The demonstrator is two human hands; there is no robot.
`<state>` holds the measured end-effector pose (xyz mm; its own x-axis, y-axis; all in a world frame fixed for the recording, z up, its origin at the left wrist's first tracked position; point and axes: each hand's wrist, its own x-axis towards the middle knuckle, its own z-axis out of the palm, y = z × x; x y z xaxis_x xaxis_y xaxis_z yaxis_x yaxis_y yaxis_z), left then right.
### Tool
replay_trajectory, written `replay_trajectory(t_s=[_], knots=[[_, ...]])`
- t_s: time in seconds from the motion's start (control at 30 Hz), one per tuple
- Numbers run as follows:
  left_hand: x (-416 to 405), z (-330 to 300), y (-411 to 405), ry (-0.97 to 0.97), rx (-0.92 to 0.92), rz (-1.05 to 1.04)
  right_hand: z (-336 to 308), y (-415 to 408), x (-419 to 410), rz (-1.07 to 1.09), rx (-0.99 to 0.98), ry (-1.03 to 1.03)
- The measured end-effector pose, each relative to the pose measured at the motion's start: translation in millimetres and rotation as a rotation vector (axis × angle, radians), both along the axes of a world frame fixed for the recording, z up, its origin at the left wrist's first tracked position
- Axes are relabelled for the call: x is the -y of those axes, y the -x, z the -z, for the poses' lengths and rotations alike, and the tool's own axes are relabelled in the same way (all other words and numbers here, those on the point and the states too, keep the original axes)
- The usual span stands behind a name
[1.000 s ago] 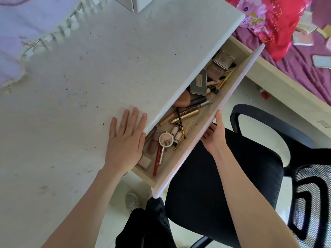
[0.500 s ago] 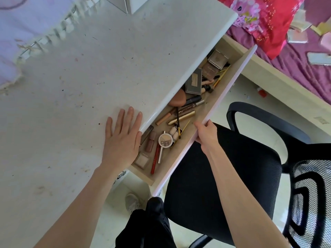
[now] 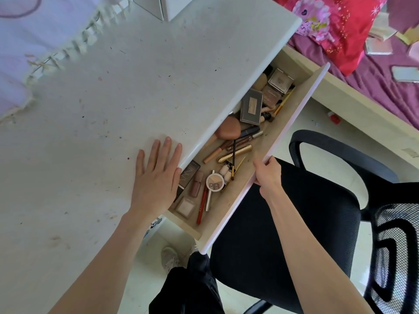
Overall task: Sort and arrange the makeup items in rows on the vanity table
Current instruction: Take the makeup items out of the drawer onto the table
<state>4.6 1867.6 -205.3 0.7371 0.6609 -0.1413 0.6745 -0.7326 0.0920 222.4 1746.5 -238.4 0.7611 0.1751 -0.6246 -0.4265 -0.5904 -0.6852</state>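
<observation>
Two hands at work on the opening step: access to the makeup, not yet any sorting. Drawer (image 3: pixel 283 141) pulled well out from under the front edge of the tabletop (image 3: pixel 113 98), with the makeup items (image 3: pixel 226 155) lying loose and jumbled across its floor: a round compact (image 3: pixel 215 182), a brown sponge (image 3: pixel 227 130), a gold tube (image 3: pixel 235 153), a red pencil (image 3: pixel 202 205), a dark palette (image 3: pixel 251 106) and small boxes toward the far end. Nothing laid out in rows on the tabletop yet. Left hand (image 3: pixel 156 177) flat on the tabletop beside its front edge, fingers (image 3: pixel 166 147) straight and spread, holding nothing, probably steadying. Right hand (image 3: pixel 267 173) on the top rim of the drawer front, fingers curled over it and gripping, forearm reaching in over the black chair (image 3: pixel 283 223). Next, by judgement: release of the drawer front, then a reach down into the clutter for a first item, likely one of the near ones such as the compact or pencil, and a lift across to the bare tabletop as the start of a row. Care needed with thin pencils and brushes crossed over one another.
</observation>
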Motion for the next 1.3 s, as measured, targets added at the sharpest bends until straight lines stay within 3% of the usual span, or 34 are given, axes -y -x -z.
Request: replay_trajectory(t_s=[0.5, 0.7, 0.87, 1.0, 1.13, 1.3], knots=[[0.2, 1.1, 0.5, -0.002, -0.003, 0.001, -0.4, 1.5, 9.2, 0.006, -0.044, -0.056], [-0.6, 0.5, 0.2, -0.004, -0.005, 0.011, -3.5, 6.0, 12.0, -0.003, 0.047, -0.029], [2.2, -2.6, -1.4, 0.029, -0.019, -0.006, -15.0, 8.5, 23.1, -0.165, 0.163, 0.069], [24.0, -11.9, -13.5, 0.080, 0.058, -0.065, -35.3, -0.1, 32.2, -0.135, 0.288, 0.078], [59.4, -5.9, -33.1, 0.072, 0.112, 0.185, -52.1, -25.3, 8.2, -0.246, 0.414, 0.004], [58.2, 24.2, -66.6, 0.219, 0.039, 0.170, -37.6, -64.4, -50.0, -0.396, 0.297, 0.084]])
